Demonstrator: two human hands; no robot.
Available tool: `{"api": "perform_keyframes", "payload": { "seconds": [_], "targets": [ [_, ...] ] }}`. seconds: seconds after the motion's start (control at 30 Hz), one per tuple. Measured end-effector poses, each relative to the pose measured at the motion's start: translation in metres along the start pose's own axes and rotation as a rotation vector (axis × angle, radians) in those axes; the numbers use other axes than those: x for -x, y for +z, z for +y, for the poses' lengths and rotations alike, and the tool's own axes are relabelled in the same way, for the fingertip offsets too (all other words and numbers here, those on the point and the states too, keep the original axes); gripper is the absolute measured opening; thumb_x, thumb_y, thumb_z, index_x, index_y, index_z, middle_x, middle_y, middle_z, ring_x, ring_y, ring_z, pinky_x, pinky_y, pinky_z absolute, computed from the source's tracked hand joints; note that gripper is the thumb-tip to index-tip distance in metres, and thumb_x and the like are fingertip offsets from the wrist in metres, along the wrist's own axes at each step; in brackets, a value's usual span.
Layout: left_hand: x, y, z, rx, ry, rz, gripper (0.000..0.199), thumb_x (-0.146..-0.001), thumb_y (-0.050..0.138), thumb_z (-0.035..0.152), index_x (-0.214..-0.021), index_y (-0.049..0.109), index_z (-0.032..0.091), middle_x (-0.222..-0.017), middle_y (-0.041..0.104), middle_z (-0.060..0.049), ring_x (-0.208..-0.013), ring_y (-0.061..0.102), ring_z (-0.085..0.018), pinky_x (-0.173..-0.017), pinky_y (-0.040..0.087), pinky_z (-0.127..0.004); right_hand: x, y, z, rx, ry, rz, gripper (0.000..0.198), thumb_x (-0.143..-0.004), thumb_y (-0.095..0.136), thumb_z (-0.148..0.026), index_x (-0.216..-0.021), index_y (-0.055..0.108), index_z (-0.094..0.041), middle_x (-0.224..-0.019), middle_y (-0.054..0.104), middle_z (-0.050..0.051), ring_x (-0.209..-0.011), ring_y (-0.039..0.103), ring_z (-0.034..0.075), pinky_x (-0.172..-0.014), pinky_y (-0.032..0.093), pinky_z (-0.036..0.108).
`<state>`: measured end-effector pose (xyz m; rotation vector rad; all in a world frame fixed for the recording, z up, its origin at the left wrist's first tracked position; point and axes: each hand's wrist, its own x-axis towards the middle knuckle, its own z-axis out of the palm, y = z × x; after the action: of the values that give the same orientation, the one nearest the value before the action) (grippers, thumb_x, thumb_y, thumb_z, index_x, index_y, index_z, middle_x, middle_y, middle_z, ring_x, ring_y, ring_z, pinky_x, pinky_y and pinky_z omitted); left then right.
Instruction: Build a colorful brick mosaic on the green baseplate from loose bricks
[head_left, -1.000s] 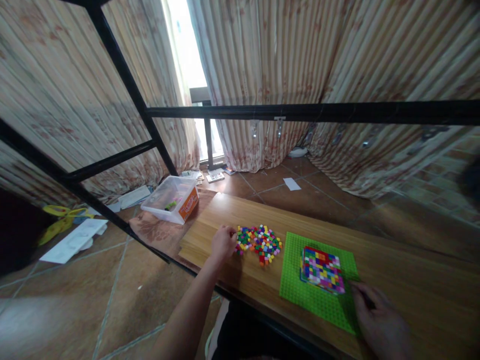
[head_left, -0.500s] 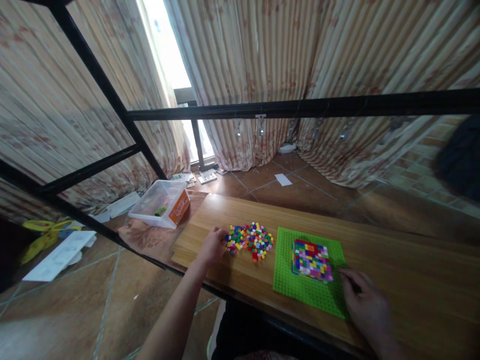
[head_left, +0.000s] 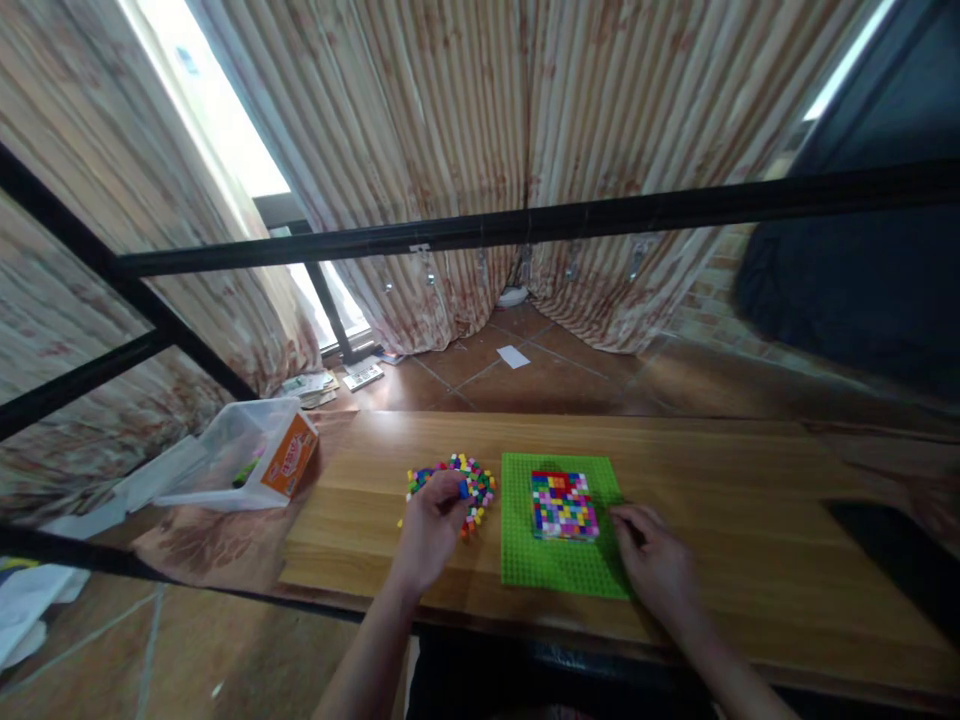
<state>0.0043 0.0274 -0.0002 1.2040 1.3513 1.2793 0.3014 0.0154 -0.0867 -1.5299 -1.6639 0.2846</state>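
My left hand is above the pile of small coloured bricks, pinching a blue brick between thumb and fingertips. Part of the pile is hidden behind that hand. To its right lies a green studded baseplate bearing a low block built from many-coloured bricks, with a red patch near its back edge. My right hand rests at the baseplate's right edge, thumb and fingers drawn together; what they hold, if anything, is hidden.
The wooden table carries all of this. A clear plastic box with an orange label stands off its left end. A dark flat object lies at the right. A black metal rail crosses beyond the table, in front of curtains.
My left hand has come up from the pile's left side, now with a blue brick in its fingers. The right hand stays beside the baseplate. The camera view has turned to the right.
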Motion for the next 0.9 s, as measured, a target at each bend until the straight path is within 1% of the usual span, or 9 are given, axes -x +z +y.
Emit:
{"api": "perform_keyframes", "payload": {
  "seconds": [0.1,0.2,0.3,0.4,0.5,0.6,0.7,0.83,0.9],
  "targets": [
    [-0.004,0.033,0.004,0.169,-0.128,-0.011,0.024,-0.059,0.069,0.02,-0.082,0.065,0.017,-0.076,0.069,0.0,-0.073,0.063,-0.014,-0.07,0.049,-0.025,-0.001,0.0,-0.002,-0.017,-0.007,0.008,0.025,-0.09,0.045,-0.036,-0.087,0.065,-0.021,-0.09,0.068,0.007,-0.086,0.064,0.021,-0.078,0.051,0.035],
    [-0.01,0.051,0.006,0.376,-0.265,-0.013,0.026,-0.054,0.067,0.015,-0.08,0.066,0.016,-0.074,0.067,0.0,-0.07,0.062,-0.012,-0.07,0.05,-0.024,-0.001,-0.001,-0.005,-0.038,-0.007,0.015,0.024,-0.091,0.045,-0.035,-0.087,0.065,-0.021,-0.09,0.068,0.008,-0.086,0.064,0.021,-0.079,0.05,0.035],
    [-0.017,0.058,0.01,0.488,-0.351,-0.033,0.027,-0.053,0.066,0.011,-0.08,0.067,0.014,-0.078,0.068,-0.002,-0.073,0.064,-0.012,-0.075,0.052,-0.025,-0.002,-0.001,-0.007,-0.065,0.01,0.011,0.023,-0.091,0.046,-0.033,-0.088,0.065,-0.021,-0.089,0.068,0.007,-0.086,0.063,0.021,-0.08,0.05,0.035],
    [-0.022,0.061,0.014,0.5,-0.373,-0.011,0.025,-0.054,0.066,0.007,-0.079,0.068,0.014,-0.079,0.068,-0.003,-0.075,0.064,-0.01,-0.08,0.052,-0.023,-0.003,-0.002,-0.009,-0.089,0.024,0.005,0.023,-0.091,0.046,-0.032,-0.087,0.064,-0.021,-0.088,0.067,0.007,-0.085,0.063,0.02,-0.08,0.05,0.034],
    [-0.026,0.065,0.014,0.46,-0.358,0.007,0.019,-0.06,0.063,0.009,-0.078,0.069,0.013,-0.083,0.07,-0.005,-0.077,0.066,-0.011,-0.086,0.052,-0.026,-0.003,-0.002,-0.011,-0.102,0.035,0.008,0.022,-0.091,0.045,-0.031,-0.087,0.065,-0.021,-0.089,0.067,0.006,-0.086,0.063,0.02,-0.079,0.05,0.034],
    [-0.028,0.07,0.009,0.329,-0.284,-0.001,0.016,-0.069,0.06,0.013,-0.082,0.069,0.013,-0.086,0.071,-0.006,-0.079,0.067,-0.013,-0.088,0.053,-0.031,-0.003,-0.003,-0.013,-0.108,0.037,0.013,0.022,-0.091,0.046,-0.03,-0.087,0.065,-0.021,-0.091,0.068,0.007,-0.087,0.063,0.02,-0.08,0.05,0.034],
    [-0.029,0.073,0.004,0.028,-0.156,-0.042,0.02,-0.076,0.055,0.015,-0.09,0.07,0.015,-0.088,0.072,-0.005,-0.078,0.068,-0.015,-0.082,0.055,-0.033,-0.004,-0.003,-0.014,-0.111,0.038,0.014,0.021,-0.091,0.046,-0.029,-0.086,0.065,-0.021,-0.09,0.067,0.007,-0.086,0.063,0.02,-0.081,0.05,0.034],
    [-0.029,0.076,0.003,-0.49,0.172,-0.088,0.024,-0.081,0.054,0.014,-0.096,0.072,0.021,-0.093,0.073,-0.005,-0.085,0.067,-0.019,-0.084,0.053,-0.034,-0.004,-0.003,-0.014,-0.112,0.033,0.017,0.021,-0.091,0.046,-0.028,-0.086,0.065,-0.021,-0.089,0.067,0.006,-0.086,0.063,0.02,-0.079,0.049,0.033],
    [-0.029,0.078,0.003,-0.63,0.311,-0.091,0.025,-0.084,0.052,0.013,-0.094,0.072,0.022,-0.094,0.073,-0.004,-0.087,0.067,-0.018,-0.087,0.053,-0.034,-0.004,-0.002,-0.013,-0.115,0.027,0.021,0.02,-0.09,0.046,-0.027,-0.086,0.065,-0.021,-0.088,0.067,0.006,-0.085,0.063,0.02,-0.078,0.049,0.033]
  ]
}}
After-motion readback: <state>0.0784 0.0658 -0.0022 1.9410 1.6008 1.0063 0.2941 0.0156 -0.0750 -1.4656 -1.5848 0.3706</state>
